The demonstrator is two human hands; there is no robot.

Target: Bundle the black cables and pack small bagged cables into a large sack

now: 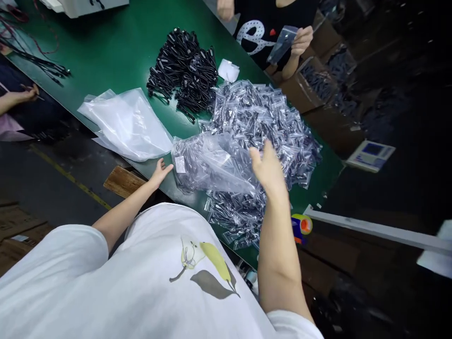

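A large clear plastic bag [212, 157] with a white label [180, 164] lies in front of me, its lower end filled with small packets. At its labelled end is my left hand [161, 173], fingers apart, thumb by the bag's edge; whether it touches is unclear. Over the bag's other end my right hand [269, 170] is spread and slightly blurred, with nothing visible in it. Behind and beneath the bag spreads a big heap of small zip bags [254, 110] holding dark cables.
On the green table [106, 42] sit a pile of black cables [183, 70] and flat clear bags [127, 122]. Across it, a co-worker's hand [302, 41] holds a zip bag [282, 44]. Cartons [318, 80] and a scale [370, 155] stand right; another person's hand [30, 92] shows left.
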